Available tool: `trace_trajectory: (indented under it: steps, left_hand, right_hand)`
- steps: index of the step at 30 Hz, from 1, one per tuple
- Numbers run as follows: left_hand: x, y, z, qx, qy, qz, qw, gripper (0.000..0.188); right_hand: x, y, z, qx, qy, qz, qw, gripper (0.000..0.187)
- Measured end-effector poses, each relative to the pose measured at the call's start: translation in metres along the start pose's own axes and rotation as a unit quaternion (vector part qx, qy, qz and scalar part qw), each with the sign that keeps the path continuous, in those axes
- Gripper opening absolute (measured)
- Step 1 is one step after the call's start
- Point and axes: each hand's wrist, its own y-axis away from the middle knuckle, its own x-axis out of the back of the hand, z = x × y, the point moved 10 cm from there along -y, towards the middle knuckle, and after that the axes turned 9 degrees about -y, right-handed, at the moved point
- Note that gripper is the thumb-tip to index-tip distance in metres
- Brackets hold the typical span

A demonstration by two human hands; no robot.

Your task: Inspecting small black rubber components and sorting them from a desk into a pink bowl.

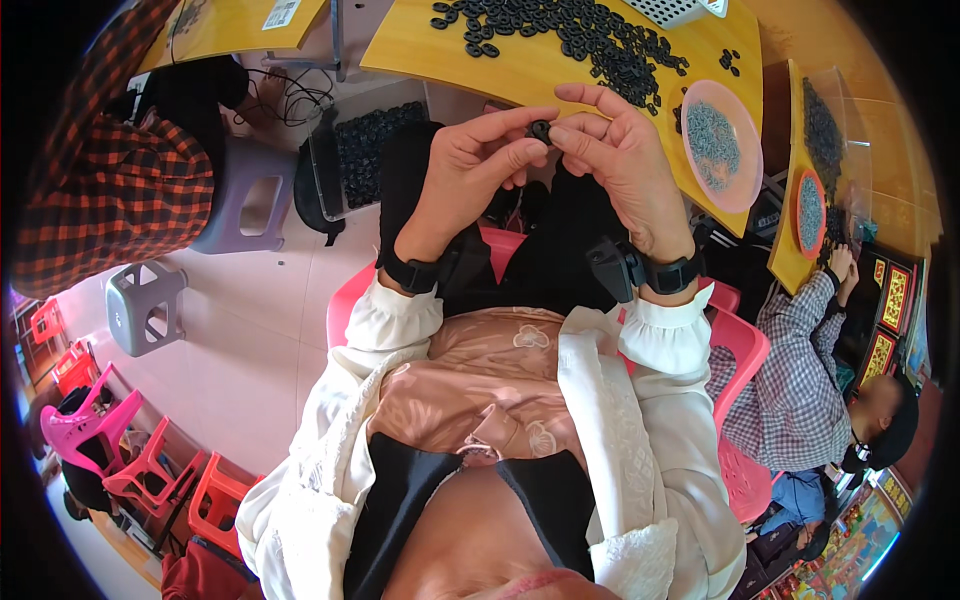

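Between both hands, just off the near edge of the yellow table (440, 55), is one small black oval part (541, 130) with a hole in it. My left hand (478, 160) pinches it from the left with thumb and forefinger. From the right, the thumb and forefinger of my right hand (615, 160) close on the same part, the other fingers curled or raised. Many like black oval parts (600, 45) lie spread on the table beyond my hands. To the right of them a pink bowl (745, 165) holds small grey metal pieces (714, 145).
A white perforated basket (680, 8) stands at the table's far edge. Below left, a clear bin (385, 150) of dark parts sits by my legs. Stools (145, 305) stand on the left. Co-workers sit left, in a checked shirt (120, 190), and right, at another table with a bowl (810, 210).
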Motion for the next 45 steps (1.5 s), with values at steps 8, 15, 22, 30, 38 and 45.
trace_trajectory:
  steps: [8, 15, 22, 30, 38, 45]
  left_hand:
    - [-0.006, 0.0, -0.003, 0.001, -0.016, -0.025, 1.0, 0.03]
    - [-0.006, 0.005, -0.005, -0.004, 0.026, 0.013, 1.0, 0.025]
    - [-0.008, 0.002, 0.0, -0.029, 0.03, 0.017, 0.999, 0.026]
    - [-0.008, 0.003, 0.006, -0.024, 0.022, 0.01, 0.999, 0.027]
    - [0.054, 0.007, 0.001, -0.005, -0.089, 0.147, 0.985, 0.018]
    - [0.096, 0.02, 0.045, -0.002, -0.5, 0.28, 0.82, 0.031]
  right_hand:
    - [0.001, 0.003, 0.001, 0.001, -0.009, -0.006, 1.0, 0.053]
    - [-0.004, 0.007, 0.0, -0.003, -0.018, 0.019, 1.0, 0.052]
    - [-0.001, 0.006, 0.003, 0.021, -0.032, 0.037, 0.999, 0.051]
    - [0.002, 0.006, 0.009, 0.016, -0.042, 0.049, 0.998, 0.051]
    - [0.024, -0.006, 0.02, 0.079, 0.098, 0.083, 0.989, 0.034]
    - [0.037, -0.039, -0.005, 0.171, 0.451, 0.138, 0.865, 0.029]
